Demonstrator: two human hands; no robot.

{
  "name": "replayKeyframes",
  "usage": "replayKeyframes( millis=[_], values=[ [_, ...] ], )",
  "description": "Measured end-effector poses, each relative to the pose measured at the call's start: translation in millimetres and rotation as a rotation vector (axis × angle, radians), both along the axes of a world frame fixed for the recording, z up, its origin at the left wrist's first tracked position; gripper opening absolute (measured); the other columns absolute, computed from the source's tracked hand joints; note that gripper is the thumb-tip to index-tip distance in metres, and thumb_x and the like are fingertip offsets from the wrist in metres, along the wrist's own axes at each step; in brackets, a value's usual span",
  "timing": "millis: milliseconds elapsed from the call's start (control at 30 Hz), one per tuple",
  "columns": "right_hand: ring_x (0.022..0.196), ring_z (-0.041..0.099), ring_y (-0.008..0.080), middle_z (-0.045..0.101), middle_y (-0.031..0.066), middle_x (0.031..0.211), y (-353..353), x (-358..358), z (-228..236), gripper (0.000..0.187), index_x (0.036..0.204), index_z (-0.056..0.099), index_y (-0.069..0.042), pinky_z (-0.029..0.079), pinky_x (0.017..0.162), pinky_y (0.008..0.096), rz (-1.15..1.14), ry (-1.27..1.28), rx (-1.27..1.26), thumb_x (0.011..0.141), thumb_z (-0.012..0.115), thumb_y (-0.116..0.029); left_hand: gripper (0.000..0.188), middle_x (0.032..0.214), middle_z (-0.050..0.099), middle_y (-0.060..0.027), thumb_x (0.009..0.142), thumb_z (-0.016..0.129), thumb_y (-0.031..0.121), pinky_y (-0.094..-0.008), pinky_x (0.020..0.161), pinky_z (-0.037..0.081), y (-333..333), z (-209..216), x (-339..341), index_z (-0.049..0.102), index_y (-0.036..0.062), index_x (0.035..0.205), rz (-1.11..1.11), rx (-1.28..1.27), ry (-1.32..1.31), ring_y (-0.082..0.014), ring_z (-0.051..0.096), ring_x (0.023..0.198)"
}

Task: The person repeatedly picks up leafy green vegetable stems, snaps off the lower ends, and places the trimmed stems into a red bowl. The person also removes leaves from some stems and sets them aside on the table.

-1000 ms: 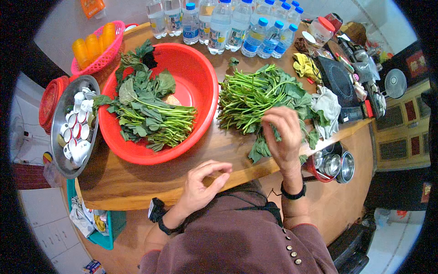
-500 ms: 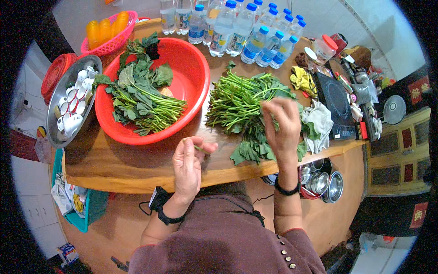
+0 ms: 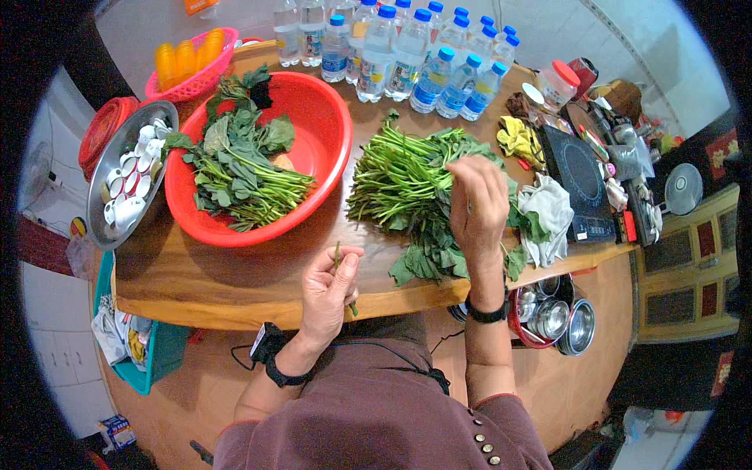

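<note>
My left hand (image 3: 329, 286) is closed around a short green stem (image 3: 338, 257), whose ends stick out above and below the fingers, just over the table's front edge. My right hand (image 3: 479, 200) hovers at the right side of a heap of leafy greens (image 3: 399, 176), its fingers bent and pressed together. What they hold, if anything, is hidden. The heap lies on the wooden table with its cut stems toward the left and leaves hanging toward the front. Left of it, a red plastic basin (image 3: 333, 168) holds a second bunch of greens (image 3: 243, 176).
Several water bottles (image 3: 411, 59) stand along the back. At far left are a metal tray (image 3: 98, 227) of white cups and a pink basket (image 3: 188, 86) with orange bottles. A white cloth (image 3: 546, 215) and a black induction cooker (image 3: 580, 176) sit on the right.
My left hand has turned, and the stem in it now points upward and shows more clearly. My right hand stays beside the heap, its fingers drawn closer together. The whole view has shifted slightly.
</note>
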State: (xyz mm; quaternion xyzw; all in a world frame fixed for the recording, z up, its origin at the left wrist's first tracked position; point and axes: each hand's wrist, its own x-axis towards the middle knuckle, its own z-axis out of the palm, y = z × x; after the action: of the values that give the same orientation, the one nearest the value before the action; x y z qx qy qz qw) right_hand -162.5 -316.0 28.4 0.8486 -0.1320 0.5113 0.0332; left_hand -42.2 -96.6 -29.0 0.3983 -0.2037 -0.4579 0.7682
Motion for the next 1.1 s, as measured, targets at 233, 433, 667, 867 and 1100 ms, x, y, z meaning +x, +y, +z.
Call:
replayKeyframes(
  millis=[233,433,667,867,1100],
  values=[
    [0.059,0.054,0.0180,0.056,0.0023,0.076,81,-1,-28,0.049,0.123,0.072,-0.009,0.044,0.048,0.0306,0.282,0.029,0.089,0.074,0.070,-0.005,0.039,0.075,0.048,0.0109,0.100,0.068,0.019,-0.0172,0.053,0.030,-18,8,-24,0.060,0.0032,0.135,0.071,-0.106,-0.096,0.0013,0.040,0.061],
    [0.065,0.060,0.0218,0.062,0.0044,0.082,104,2,-50,0.047,0.123,0.068,-0.007,0.050,0.054,0.0338,0.262,0.032,0.228,0.076,0.070,-0.007,0.035,0.070,0.045,0.0120,0.109,0.051,0.029,-0.0187,0.052,0.026,-21,1,-28,0.065,0.0051,0.130,0.120,-0.089,-0.135,0.0006,0.034,0.059],
    [0.077,0.062,0.0291,0.064,0.0095,0.089,93,1,-44,0.027,0.105,0.071,-0.005,0.051,0.066,0.0388,0.219,0.060,0.369,0.078,0.078,-0.006,0.035,0.078,0.043,0.0040,0.111,0.042,0.034,-0.0231,0.057,0.036,-14,-9,-15,0.060,0.0064,0.099,0.170,-0.029,0.152,-0.0051,0.039,0.065],
    [0.093,0.054,0.0297,0.059,0.0109,0.100,36,7,-25,0.020,0.102,0.071,-0.005,0.046,0.081,0.0409,-0.259,0.043,0.302,0.082,0.077,-0.007,0.034,0.090,0.049,-0.0043,0.112,0.036,0.032,-0.0330,0.082,0.047,-15,-14,-1,0.047,0.0105,0.088,0.212,-0.128,-0.025,-0.0155,0.051,0.084],
    [0.103,0.053,0.0312,0.058,0.0101,0.108,17,21,-30,0.017,0.096,0.073,-0.007,0.044,0.087,0.0427,-0.365,0.144,0.338,0.081,0.079,-0.013,0.036,0.069,0.044,0.0007,0.112,0.034,0.037,-0.0377,0.076,0.053,-1,-11,3,0.050,0.0104,0.094,-0.003,-0.162,0.241,-0.0128,0.047,0.065]
  ],
)
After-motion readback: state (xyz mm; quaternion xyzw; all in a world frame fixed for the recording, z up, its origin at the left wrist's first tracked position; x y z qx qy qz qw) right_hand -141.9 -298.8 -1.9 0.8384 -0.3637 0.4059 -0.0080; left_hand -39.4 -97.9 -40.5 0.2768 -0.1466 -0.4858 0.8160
